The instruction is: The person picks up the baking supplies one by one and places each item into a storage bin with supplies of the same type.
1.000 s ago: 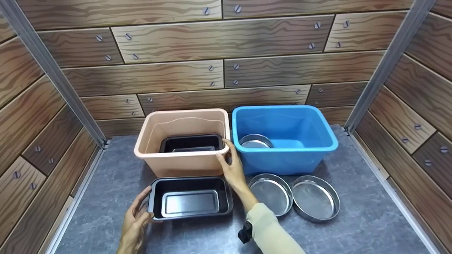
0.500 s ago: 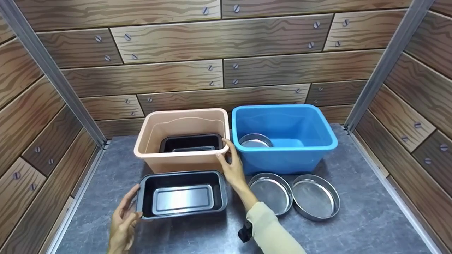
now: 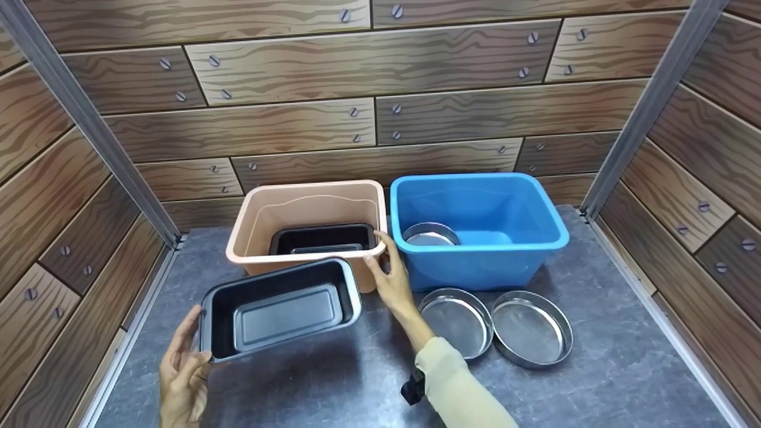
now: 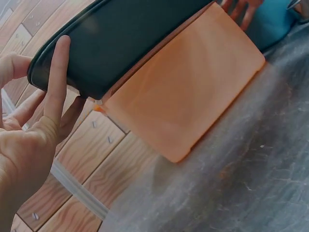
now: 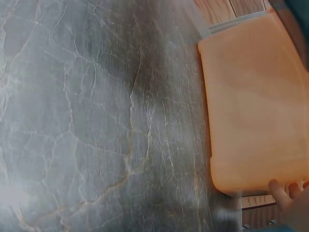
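Observation:
My left hand [image 3: 184, 368] grips the left end of a black loaf pan [image 3: 285, 315], which hangs tilted above the table with its right end raised. In the left wrist view the fingers [image 4: 59, 72] press along the pan's dark outer side. My right hand [image 3: 392, 282] holds the front right corner of the peach bin [image 3: 309, 187], thumb outside and fingers over the rim. Inside that bin lies another black loaf pan [image 3: 324, 235]. The right wrist view shows the peach bin's side, with a few fingertips at its lower right.
To the right stands a blue bin [image 3: 475, 267] with a round metal pan [image 3: 431, 235] inside. Two more round pans, one nearer the middle [image 3: 455, 324] and one farther right [image 3: 532, 330], lie in front of it. Wood-patterned walls [image 3: 380, 65] enclose the grey table [image 3: 297, 392].
My left hand has lifted the loaf pan off the table and moved it left, its right end tipping up. My right hand has stayed at the peach bin's corner.

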Demonstrator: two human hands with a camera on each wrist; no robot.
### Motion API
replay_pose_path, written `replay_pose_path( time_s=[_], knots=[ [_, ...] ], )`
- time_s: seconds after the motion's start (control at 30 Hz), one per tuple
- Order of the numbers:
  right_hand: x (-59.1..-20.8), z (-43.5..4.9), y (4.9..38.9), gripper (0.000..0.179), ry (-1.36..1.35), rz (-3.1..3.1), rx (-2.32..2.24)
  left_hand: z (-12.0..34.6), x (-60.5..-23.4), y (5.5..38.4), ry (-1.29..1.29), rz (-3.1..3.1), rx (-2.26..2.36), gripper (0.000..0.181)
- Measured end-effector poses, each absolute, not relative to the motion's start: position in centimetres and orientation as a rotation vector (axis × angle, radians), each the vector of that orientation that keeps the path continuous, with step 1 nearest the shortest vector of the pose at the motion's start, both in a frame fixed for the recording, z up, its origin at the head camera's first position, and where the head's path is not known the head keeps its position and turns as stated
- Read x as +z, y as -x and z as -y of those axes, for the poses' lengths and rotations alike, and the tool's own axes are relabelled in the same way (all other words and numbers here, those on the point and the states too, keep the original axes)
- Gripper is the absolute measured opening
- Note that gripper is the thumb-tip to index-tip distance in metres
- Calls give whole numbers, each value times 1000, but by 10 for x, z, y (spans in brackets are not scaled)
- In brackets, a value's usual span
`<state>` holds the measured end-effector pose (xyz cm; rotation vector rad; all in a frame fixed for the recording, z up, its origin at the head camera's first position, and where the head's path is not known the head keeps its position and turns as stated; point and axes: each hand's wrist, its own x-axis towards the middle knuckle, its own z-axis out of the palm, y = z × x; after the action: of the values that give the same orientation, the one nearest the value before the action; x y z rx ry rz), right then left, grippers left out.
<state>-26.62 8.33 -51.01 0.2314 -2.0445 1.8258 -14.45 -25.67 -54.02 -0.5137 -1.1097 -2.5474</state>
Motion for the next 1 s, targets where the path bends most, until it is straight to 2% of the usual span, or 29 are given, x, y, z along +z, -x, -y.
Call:
replay_pose_path(
  time_s=[0.37,0.6,1.0],
  knots=[
    [-509,-83,270,52,-238,2036,1820,255,-522,150,487,862,-2580,69],
    [-511,-83,270,52,-237,2015,1842,251,-513,157,398,847,-2534,72],
    [-513,-82,268,50,-210,2046,1800,241,-498,173,391,832,-2491,69]
  ],
)
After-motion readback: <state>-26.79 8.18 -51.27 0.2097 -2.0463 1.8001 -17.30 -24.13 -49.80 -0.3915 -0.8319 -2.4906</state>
